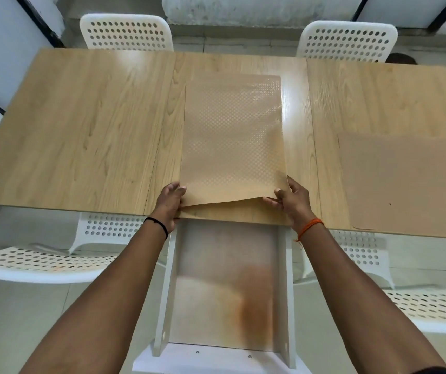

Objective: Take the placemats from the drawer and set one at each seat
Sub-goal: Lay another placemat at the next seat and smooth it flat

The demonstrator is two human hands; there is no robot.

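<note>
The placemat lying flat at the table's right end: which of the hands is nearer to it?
Right. The right hand is beside that placemat, apart from it; the left hand is farther away.

Pretty evenly lit overall, soft daylight-ish, nothing harsh. Two patches of glare are seen on the table: one near the upper left by the far chair, a stronger one just right of centre beside the placemat, so the light probably comes from above. Shadows are faint. Straight edges get bowed toward the frame corners by the wide lens. The drawer floor looks smeared, maybe motion blur.
</note>
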